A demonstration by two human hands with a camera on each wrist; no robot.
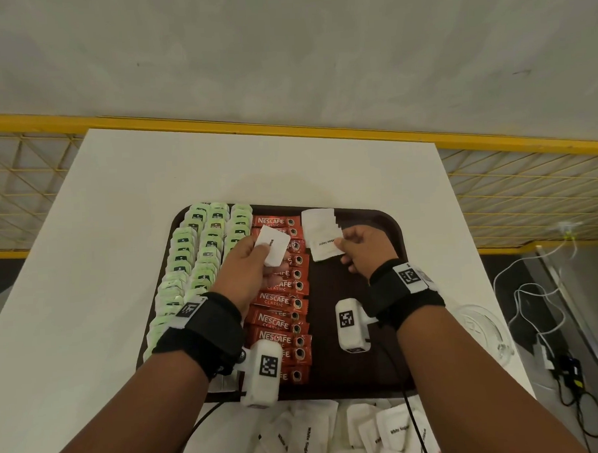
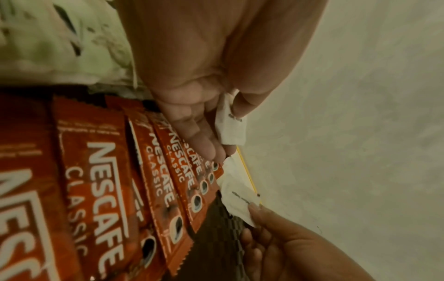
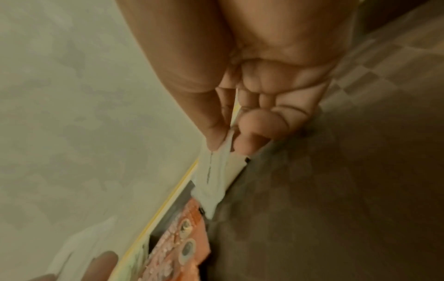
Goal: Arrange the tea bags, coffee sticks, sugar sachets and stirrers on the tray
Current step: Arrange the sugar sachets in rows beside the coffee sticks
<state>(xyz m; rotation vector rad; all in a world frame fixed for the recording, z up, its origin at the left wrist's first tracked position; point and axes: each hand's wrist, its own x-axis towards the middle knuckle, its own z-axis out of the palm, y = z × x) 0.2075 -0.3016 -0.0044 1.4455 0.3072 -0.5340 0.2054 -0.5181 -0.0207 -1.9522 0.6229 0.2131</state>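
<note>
A dark brown tray holds rows of green tea bags on its left and a column of red Nescafe coffee sticks in the middle. My left hand holds a small stack of white sugar sachets above the coffee sticks; the stack shows between thumb and fingers. My right hand pinches one white sugar sachet by its edge, over the tray's far right part, next to a few sachets lying there. That pinched sachet hangs from my fingertips. No stirrers are visible.
The tray sits on a white table. A pile of loose white sugar sachets lies at the near edge. A clear glass stands at the right. Cables and a yellow rail lie beyond the table.
</note>
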